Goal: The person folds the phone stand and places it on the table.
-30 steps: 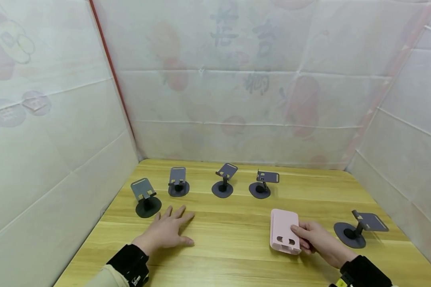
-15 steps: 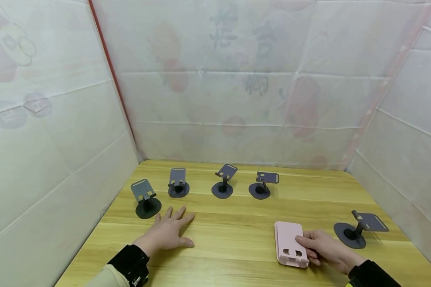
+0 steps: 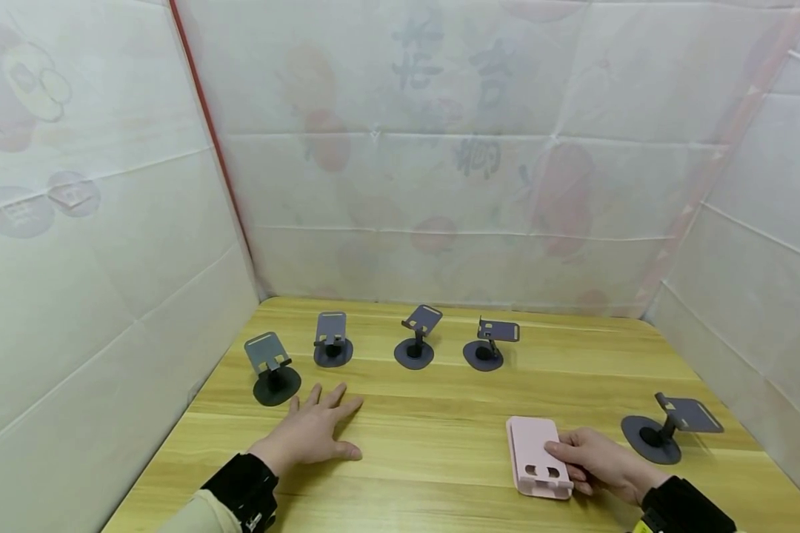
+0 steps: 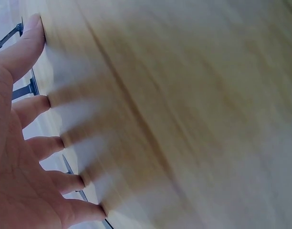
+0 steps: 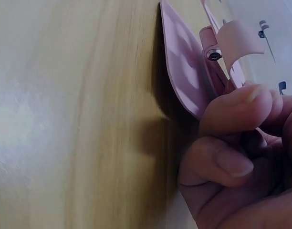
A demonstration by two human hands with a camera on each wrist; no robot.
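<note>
Pink folded stand [image 3: 536, 457] unlabelled, gripped by right hand [image 3: 596, 463]; backdrop characters [image 3: 453, 55] illegible.

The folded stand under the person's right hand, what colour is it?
Pale pink; the folded stand shows best in the head view, gripped by the right hand.

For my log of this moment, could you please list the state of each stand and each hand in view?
Pink stand: folded flat on the table, held at its right edge.
Right hand: fingers curled in a grip on the pink stand.
Left hand: flat on the table, fingers spread, holding nothing.
Four grey stands at the back: unfolded, upright.
Grey stand at the right: unfolded, upright, untouched.
</note>
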